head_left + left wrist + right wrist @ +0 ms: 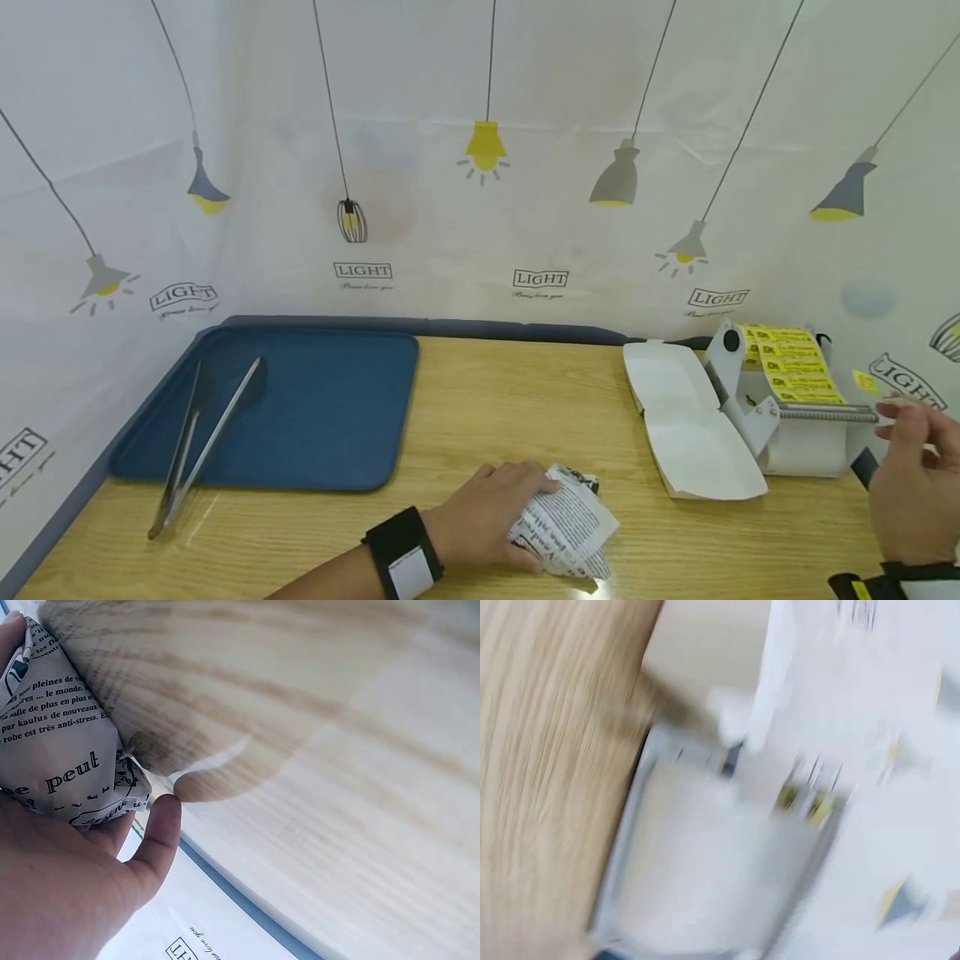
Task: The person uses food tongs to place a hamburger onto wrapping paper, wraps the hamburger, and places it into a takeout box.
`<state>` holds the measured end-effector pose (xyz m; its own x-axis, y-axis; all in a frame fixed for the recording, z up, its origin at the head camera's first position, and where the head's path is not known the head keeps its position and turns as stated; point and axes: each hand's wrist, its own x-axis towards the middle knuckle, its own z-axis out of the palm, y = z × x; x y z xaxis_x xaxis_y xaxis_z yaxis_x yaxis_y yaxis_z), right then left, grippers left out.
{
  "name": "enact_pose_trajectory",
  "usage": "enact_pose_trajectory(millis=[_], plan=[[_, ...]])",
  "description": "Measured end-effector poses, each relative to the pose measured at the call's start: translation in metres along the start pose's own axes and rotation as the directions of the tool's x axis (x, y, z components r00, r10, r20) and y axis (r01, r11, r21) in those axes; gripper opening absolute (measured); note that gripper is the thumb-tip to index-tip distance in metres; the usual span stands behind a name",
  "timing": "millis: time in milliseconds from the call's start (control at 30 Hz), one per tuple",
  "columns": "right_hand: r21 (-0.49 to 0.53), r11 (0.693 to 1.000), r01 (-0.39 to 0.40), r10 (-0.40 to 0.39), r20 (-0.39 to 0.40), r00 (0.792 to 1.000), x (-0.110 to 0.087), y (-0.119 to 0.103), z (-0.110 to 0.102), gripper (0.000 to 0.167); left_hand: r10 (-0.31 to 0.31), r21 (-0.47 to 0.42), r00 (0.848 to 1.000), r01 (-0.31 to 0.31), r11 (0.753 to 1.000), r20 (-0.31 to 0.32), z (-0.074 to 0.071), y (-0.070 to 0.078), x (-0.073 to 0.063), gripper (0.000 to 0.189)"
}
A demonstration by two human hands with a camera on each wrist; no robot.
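Observation:
My left hand [491,517] grips a bundle wrapped in newsprint-patterned paper [566,529] low over the wooden table. The wrapper hides what is inside. In the left wrist view, the printed paper [56,739] lies within the hand [75,877], thumb near its lower edge. At the right, my right hand [918,475] pinches a small yellow label [865,381] near its fingertips, beside the front bar of a label dispenser [761,421]. A strip of yellow labels [798,362] runs over that dispenser. The right wrist view is blurred and shows the dispenser [705,862] without the fingers.
An open white takeout box [697,433] lies left of the dispenser. On the left, a blue tray [330,408] carries metal tongs [217,442] whose joined end sticks out past its front edge. A lamp-printed curtain [450,208] hangs behind the wooden table [510,400].

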<state>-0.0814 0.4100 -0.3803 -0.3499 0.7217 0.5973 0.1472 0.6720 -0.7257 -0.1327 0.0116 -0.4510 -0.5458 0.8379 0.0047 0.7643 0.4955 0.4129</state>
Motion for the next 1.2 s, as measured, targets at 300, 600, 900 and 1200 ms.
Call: enact_pose_trajectory(millis=[300,600,900,1200], plan=[[0.587,0.602,0.542,-0.795,0.379,0.473,-0.106,-0.066,-0.006,0.017,-0.003,-0.018,1.000,0.003,1.000,-0.002,-0.001,-0.002,-0.001,0.087],[0.671,0.547,0.501,-0.830,0.515,0.215,-0.162,-0.061,0.003,0.036,-0.003,-0.019,1.000,0.003,1.000,0.003,-0.001,-0.001,0.001,0.086],[0.650,0.529,0.545,-0.829,0.532,0.171,-0.168,-0.056,-0.001,0.030,-0.010,-0.018,1.000,0.010,1.000,0.006,0.000,0.000,0.000,0.085],[0.610,0.400,0.684,-0.872,0.482,0.081,-0.169,-0.055,0.004,0.028,0.001,-0.012,1.000,-0.001,1.000,-0.004,-0.001,0.000,0.000,0.085]])
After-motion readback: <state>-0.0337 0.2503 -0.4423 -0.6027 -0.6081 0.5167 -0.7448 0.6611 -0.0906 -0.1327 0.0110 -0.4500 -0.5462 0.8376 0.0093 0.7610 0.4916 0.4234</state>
